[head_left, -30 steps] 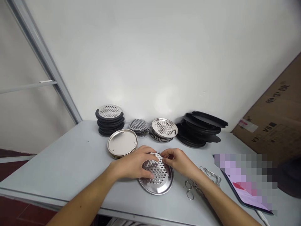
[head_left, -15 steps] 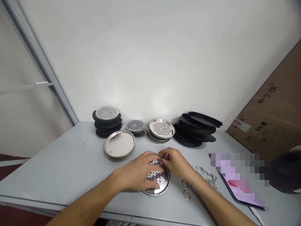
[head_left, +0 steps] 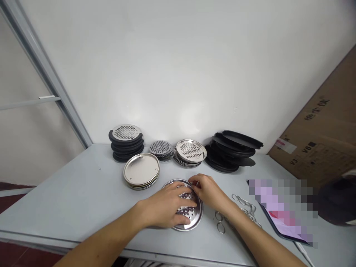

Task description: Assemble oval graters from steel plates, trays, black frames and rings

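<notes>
A round, shiny metal plate (head_left: 198, 218) with a raised rim and a holed, rough-cut middle lies near the table's front edge. Across its middle my left hand (head_left: 169, 204) rests with the fingers spread, covering much of the holes. My right hand (head_left: 204, 187) is at the far right part of the rim, fingers curled together in a pinch; whatever is between the fingertips is mostly hidden. Beneath and beside my right forearm lie several thin metal rings (head_left: 220, 227).
Behind are a stack of plain metal lids (head_left: 141, 168), black-rimmed holed discs (head_left: 126, 137), small grater discs (head_left: 160, 148), holed metal plates (head_left: 191, 151) and black round parts (head_left: 230, 152). To the right are a phone (head_left: 278, 215) with a cable and a cardboard box (head_left: 314, 141).
My left hand has shifted slightly on the plate, and more of the plate's far left rim shows. My right hand stays at the rim with its fingers still pinched.
</notes>
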Demonstrator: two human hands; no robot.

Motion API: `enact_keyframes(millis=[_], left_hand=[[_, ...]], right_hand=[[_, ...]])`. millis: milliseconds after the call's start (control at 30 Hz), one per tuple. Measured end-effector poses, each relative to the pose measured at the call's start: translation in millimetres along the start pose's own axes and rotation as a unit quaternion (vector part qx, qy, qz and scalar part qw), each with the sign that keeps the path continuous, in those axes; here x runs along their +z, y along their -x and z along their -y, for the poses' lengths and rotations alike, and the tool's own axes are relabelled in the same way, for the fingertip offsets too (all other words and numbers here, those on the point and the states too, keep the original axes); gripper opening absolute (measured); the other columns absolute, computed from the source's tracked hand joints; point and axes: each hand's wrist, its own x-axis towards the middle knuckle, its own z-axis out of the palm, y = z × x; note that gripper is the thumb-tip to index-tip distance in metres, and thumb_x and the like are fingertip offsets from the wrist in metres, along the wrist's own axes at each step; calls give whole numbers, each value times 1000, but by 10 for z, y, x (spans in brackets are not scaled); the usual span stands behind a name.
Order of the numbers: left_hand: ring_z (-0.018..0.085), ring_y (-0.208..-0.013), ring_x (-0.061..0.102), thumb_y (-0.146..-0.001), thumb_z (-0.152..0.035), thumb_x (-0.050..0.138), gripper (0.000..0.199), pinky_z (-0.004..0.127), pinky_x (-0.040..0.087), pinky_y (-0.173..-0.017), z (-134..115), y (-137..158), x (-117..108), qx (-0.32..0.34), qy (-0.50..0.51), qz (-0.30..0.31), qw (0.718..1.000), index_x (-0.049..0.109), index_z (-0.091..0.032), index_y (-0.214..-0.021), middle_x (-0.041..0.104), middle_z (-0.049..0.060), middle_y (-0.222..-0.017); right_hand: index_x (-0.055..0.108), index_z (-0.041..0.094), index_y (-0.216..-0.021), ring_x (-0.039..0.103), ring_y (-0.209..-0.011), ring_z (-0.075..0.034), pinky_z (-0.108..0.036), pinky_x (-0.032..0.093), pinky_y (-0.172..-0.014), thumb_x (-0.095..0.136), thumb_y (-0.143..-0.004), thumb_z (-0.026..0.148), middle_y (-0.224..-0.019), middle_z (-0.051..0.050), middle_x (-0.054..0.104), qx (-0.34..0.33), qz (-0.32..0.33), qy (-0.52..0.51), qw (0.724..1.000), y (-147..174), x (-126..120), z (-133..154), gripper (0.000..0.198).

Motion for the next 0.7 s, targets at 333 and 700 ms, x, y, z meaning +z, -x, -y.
enact_keyframes(millis=[333, 700], left_hand=[[18, -107, 57, -93, -24, 49, 25, 31, 42, -96, 268, 102, -314, -105, 84, -149, 980, 64, -25, -114, 64, 3, -116], [22, -110, 50, -73, -26, 74, 29, 32, 39, -95, 325, 190, -255, -139, 49, -33, 989, 68, -28, -101, 54, 2, -114]], right_hand=[[72, 20, -99, 61, -83, -22, -31, 43, -74, 54, -80, 16, -90, -7, 68, 10, -15, 15, 1000, 18, -14, 68, 26], [65, 22, -115, 49, -110, -25, -35, 43, -95, 73, -76, 33, -116, -8, 57, -133, 86, -23, 987, 192, -49, 441, 42]])
